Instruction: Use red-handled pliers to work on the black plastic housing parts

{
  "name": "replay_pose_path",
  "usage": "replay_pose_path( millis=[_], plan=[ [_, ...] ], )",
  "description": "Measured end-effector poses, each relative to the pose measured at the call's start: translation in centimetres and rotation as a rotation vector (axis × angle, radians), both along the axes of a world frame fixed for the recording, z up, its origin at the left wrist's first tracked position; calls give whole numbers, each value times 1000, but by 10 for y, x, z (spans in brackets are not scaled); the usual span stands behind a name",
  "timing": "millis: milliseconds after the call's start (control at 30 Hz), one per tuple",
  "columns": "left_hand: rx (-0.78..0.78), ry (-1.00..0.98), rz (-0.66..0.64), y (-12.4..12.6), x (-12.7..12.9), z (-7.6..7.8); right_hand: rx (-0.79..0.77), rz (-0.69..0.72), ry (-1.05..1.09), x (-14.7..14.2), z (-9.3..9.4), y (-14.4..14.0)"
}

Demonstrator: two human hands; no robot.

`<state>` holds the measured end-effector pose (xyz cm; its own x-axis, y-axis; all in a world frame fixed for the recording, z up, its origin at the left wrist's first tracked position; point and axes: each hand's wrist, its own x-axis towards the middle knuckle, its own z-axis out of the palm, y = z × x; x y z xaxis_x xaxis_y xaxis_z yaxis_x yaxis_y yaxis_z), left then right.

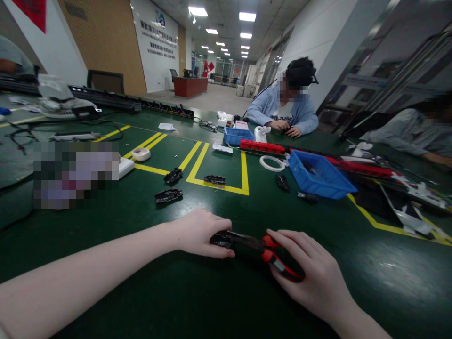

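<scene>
Above table (197, 301) — hands (201, 233) curled round part (220, 240), pliers (268, 256).

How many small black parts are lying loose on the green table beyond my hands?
5 black parts: two at left, one by the central yellow tape, two beside the larger blue bin. Some may be hidden.

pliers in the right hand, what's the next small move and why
Probably squeeze the red-handled pliers gently with the right hand while the left hand steadies the black part: the pliers' nose is at that part, the left hand holds it, and the handles look spread apart. Whether the nose bites yet is too small to tell.
</scene>
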<state>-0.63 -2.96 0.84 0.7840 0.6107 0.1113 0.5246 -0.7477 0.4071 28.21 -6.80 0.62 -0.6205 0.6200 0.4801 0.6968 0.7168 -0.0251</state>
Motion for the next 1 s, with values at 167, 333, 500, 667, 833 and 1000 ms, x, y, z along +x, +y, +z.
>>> replay_pose_path(
  millis=[167, 333, 500, 667, 833, 1000],
  plan=[
    [-11, -15, 0, 0, 0, 0, -8, 13, -15, -2, 2, -2],
    [-7, -21, 1, 0, -1, -1, -34, 19, -31, -2, 3, -3],
    [8, -11, 0, 1, -1, -1, -36, 27, -27, -3, 5, -1],
    [3, -18, -6, 0, 0, 0, -29, 22, -32, -3, 4, 1],
    [7, -9, 1, 0, 0, 0, -29, 29, -22, -1, 2, 0],
    [12, -9, -2, 0, 0, -1, -56, 35, 6, 2, -3, 1]
  ],
)
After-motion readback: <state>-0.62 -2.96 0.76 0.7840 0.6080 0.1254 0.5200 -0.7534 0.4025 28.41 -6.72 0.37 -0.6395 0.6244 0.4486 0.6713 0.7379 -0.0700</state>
